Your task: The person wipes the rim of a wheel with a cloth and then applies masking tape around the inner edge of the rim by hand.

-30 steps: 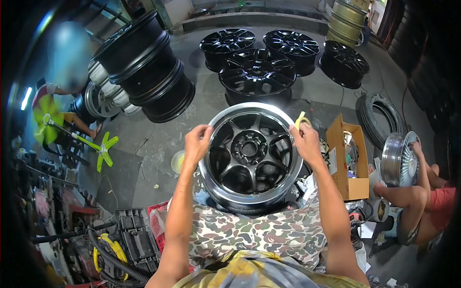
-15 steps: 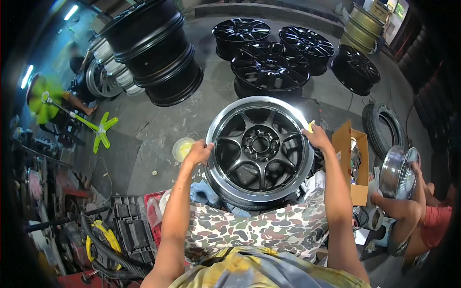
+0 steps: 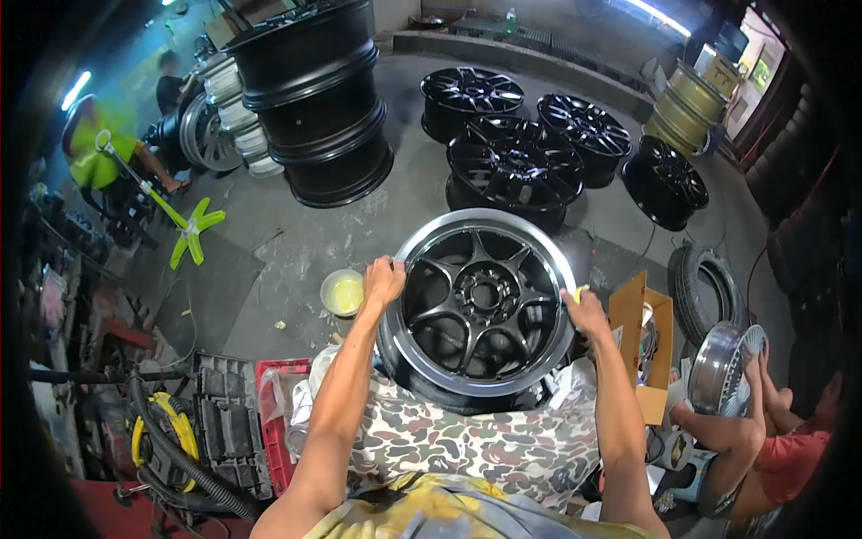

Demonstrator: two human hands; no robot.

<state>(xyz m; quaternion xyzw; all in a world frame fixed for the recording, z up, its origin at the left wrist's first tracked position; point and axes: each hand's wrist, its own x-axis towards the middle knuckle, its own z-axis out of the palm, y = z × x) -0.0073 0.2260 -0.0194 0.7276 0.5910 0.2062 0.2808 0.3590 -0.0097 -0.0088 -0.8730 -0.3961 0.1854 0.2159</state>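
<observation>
A wheel rim (image 3: pixel 486 292) with dark spokes and a polished silver lip sits face up before my lap, on what looks like a tire (image 3: pixel 449 400). My left hand (image 3: pixel 384 280) is closed over the lip on its left side. On the right side, my right hand (image 3: pixel 585 313) grips the lip, and a small yellow piece (image 3: pixel 580 292), sponge or cloth, shows at its fingers. A bowl (image 3: pixel 342 293) with pale yellow contents stands on the floor just left of my left hand.
Several black rims (image 3: pixel 514 166) lie beyond the wheel, with a tall rim stack (image 3: pixel 314 117) at left. A cardboard box (image 3: pixel 639 350) and a tire (image 3: pixel 705 292) are at right, near a co-worker (image 3: pixel 781 458) holding a chrome rim (image 3: pixel 718 368). A green fan (image 3: pixel 90 144) stands far left.
The wheel rim has turned slightly clockwise, my left hand going up and my right hand down with its lip. The camera view has tilted upward.
</observation>
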